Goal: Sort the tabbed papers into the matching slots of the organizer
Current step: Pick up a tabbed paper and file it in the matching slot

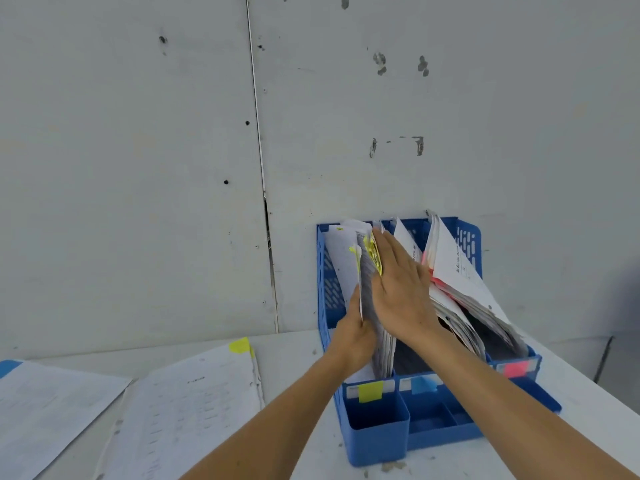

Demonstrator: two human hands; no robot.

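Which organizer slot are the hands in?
The leftmost slot, with the yellow label; left hand and right hand flank its tabbed papers. Others: blue label, pink label.
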